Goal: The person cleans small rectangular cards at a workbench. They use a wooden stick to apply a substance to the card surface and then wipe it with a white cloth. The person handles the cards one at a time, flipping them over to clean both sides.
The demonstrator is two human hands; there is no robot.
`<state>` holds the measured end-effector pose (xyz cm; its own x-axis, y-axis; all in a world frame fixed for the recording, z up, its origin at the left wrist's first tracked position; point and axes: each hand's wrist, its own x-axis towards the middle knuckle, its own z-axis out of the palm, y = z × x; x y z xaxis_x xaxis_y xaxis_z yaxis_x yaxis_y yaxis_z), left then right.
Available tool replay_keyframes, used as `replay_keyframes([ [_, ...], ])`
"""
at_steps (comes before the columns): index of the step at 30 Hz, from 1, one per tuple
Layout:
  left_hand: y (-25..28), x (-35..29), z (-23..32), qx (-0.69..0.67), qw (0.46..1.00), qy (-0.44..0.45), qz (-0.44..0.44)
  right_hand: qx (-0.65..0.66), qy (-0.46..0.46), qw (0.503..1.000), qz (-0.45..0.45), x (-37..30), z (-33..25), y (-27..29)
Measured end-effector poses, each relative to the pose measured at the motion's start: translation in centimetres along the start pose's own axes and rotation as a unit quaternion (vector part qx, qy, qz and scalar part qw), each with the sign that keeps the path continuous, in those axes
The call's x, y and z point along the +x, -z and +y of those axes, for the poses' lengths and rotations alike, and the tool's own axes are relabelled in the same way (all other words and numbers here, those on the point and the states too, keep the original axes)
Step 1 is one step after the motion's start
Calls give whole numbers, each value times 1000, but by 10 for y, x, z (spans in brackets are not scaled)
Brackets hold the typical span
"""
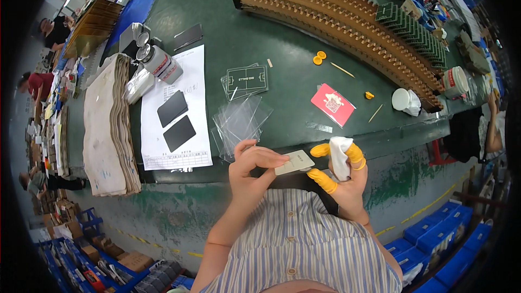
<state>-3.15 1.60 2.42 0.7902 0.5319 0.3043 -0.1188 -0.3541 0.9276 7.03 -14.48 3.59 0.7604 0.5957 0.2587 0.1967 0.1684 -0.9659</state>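
Observation:
My left hand (251, 169) pinches a pale grey-beige card (293, 163) by its left end, just off the table's front edge. In my right hand (353, 187) is a bunched white cloth (341, 158); yellow finger cots (324, 180) cover several of its fingertips. The thumb and a finger of this hand spread toward the card's right end; whether they touch it I cannot tell. Clear plastic sleeves (245, 119) lie beyond my left hand. Behind these are dark green cards (247, 80) with white outlines. A red card (333, 104) rests beyond my right hand.
Long slotted brown racks (325, 8) span the back right, one holding green cards (412, 30). Black cards (179, 133) and a bottle (163, 65) stand on a white paper sheet (201, 92), beside stacked boards (103, 130). A white jar (402, 99) is at right.

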Motion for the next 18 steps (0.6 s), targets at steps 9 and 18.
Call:
replay_keyframes([
  [9,-10,-10,3,-308,929,202,32,-24,-36,998,-53,9,0,-3],
  [18,-26,-7,11,-378,880,273,86,42,-156,987,-20,5,17,-4],
])
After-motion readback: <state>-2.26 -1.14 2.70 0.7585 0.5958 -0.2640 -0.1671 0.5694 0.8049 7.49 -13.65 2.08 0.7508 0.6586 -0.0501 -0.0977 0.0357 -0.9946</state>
